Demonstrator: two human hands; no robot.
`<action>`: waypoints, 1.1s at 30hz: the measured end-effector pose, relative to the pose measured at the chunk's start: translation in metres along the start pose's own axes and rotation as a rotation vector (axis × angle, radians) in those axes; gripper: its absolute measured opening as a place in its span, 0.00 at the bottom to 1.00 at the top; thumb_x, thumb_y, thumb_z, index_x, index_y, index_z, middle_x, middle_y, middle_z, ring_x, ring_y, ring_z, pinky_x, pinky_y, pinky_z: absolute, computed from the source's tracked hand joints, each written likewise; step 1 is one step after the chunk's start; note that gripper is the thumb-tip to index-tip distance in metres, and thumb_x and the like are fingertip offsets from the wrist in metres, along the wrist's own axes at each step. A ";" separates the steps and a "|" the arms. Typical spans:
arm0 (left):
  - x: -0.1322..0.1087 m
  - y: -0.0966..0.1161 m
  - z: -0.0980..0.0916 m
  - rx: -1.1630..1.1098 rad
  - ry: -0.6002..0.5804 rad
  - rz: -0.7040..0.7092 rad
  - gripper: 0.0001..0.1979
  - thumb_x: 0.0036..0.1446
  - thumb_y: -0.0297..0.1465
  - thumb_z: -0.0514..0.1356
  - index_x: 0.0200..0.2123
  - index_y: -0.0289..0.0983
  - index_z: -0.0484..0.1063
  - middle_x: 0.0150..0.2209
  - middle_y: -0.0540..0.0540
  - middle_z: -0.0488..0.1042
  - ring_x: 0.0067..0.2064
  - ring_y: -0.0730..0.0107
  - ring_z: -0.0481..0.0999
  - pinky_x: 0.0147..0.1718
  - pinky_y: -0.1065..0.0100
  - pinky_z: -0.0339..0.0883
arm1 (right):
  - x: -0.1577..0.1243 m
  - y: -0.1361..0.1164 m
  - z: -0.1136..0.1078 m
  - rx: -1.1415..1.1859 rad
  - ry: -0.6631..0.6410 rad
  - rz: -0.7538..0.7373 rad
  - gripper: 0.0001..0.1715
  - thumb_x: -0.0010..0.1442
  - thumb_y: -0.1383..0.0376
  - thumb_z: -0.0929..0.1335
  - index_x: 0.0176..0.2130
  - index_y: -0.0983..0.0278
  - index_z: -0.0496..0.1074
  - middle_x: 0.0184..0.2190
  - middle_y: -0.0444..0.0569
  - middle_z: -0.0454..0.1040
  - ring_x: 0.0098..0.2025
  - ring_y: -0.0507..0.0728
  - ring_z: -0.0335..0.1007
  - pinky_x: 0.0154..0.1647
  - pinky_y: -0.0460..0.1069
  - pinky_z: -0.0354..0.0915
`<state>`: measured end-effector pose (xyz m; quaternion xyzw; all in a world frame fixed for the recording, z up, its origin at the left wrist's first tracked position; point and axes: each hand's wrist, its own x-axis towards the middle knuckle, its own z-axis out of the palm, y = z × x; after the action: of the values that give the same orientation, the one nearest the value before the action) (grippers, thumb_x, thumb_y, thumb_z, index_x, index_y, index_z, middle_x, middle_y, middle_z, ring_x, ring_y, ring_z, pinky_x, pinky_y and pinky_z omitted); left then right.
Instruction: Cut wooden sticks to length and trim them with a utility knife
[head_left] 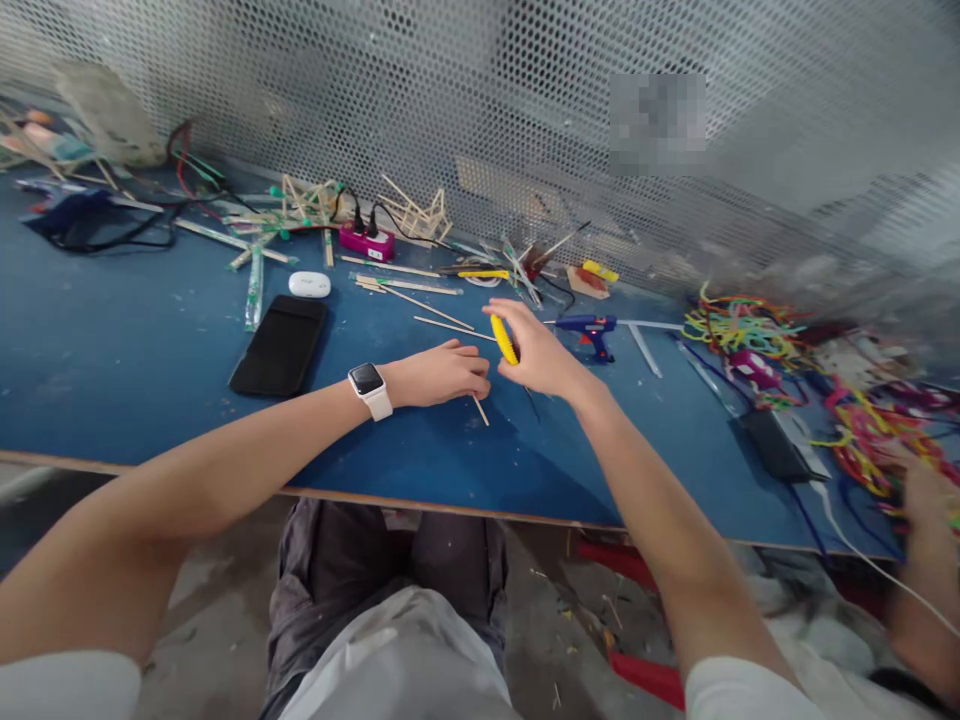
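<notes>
My left hand (450, 375), with a white-strapped watch on its wrist, rests low over the blue table with its fingers curled down. A thin wooden stick (481, 410) pokes out beneath those fingers. Just to its right, my right hand (536, 350) is wrapped round a tool with a yellow ridged handle (504, 340); its working end is mostly hidden, so its exact kind is unclear. Loose thin sticks (442, 325) lie beyond both hands. A blue glue gun (589, 330) lies right of my right hand.
A black phone (279, 345) and white earbud case (310, 285) lie left. Behind stand a magenta power adapter (367, 242), stick structures (420, 215) and a yellow cutter (484, 274). Colourful pipe cleaners (739, 325) and another person's arm (930, 560) are right. A perforated metal screen (420, 90) backs the table.
</notes>
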<state>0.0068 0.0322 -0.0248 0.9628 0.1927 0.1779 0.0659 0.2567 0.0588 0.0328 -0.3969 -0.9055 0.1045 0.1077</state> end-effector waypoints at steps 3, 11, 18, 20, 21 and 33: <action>0.000 0.004 -0.004 0.051 -0.021 -0.015 0.11 0.81 0.28 0.61 0.48 0.43 0.85 0.50 0.42 0.85 0.53 0.57 0.79 0.49 0.57 0.61 | 0.002 0.005 0.013 -0.048 -0.139 -0.012 0.41 0.66 0.71 0.70 0.76 0.60 0.70 0.86 0.61 0.59 0.74 0.72 0.78 0.73 0.68 0.79; -0.015 -0.007 -0.031 0.236 0.023 -0.325 0.20 0.76 0.21 0.52 0.58 0.38 0.81 0.60 0.33 0.80 0.58 0.48 0.78 0.58 0.49 0.66 | -0.010 0.006 0.032 -0.071 -0.148 -0.050 0.27 0.81 0.60 0.62 0.68 0.61 0.80 0.85 0.58 0.61 0.48 0.63 0.85 0.53 0.62 0.79; -0.089 -0.011 -0.070 0.363 0.064 -0.973 0.27 0.74 0.38 0.59 0.73 0.43 0.68 0.61 0.38 0.77 0.63 0.42 0.71 0.64 0.34 0.67 | -0.005 0.006 0.035 -0.085 -0.126 -0.087 0.27 0.81 0.62 0.63 0.70 0.59 0.80 0.86 0.57 0.59 0.46 0.60 0.82 0.49 0.59 0.75; -0.112 -0.004 -0.078 0.378 0.065 -1.136 0.33 0.72 0.41 0.61 0.75 0.41 0.64 0.65 0.31 0.74 0.65 0.30 0.70 0.62 0.21 0.66 | -0.002 0.006 0.037 -0.066 -0.121 -0.091 0.27 0.80 0.63 0.64 0.69 0.59 0.81 0.86 0.57 0.59 0.48 0.61 0.82 0.50 0.59 0.74; -0.121 -0.001 -0.081 0.372 0.051 -1.204 0.35 0.71 0.43 0.61 0.77 0.40 0.62 0.67 0.28 0.74 0.67 0.25 0.71 0.61 0.18 0.68 | -0.001 0.007 0.038 -0.058 -0.117 -0.091 0.27 0.79 0.63 0.64 0.69 0.59 0.81 0.86 0.57 0.59 0.49 0.62 0.82 0.51 0.59 0.74; -0.146 -0.008 -0.070 0.240 0.233 -1.455 0.55 0.63 0.49 0.73 0.85 0.43 0.55 0.79 0.20 0.58 0.78 0.01 0.62 0.67 0.07 0.61 | 0.002 0.011 0.047 -0.053 -0.090 -0.093 0.29 0.78 0.63 0.63 0.70 0.59 0.80 0.87 0.58 0.58 0.55 0.66 0.83 0.54 0.63 0.76</action>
<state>-0.1476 -0.0136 -0.0076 0.5674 0.8051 0.1680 0.0407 0.2500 0.0632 -0.0146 -0.3520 -0.9294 0.0928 0.0612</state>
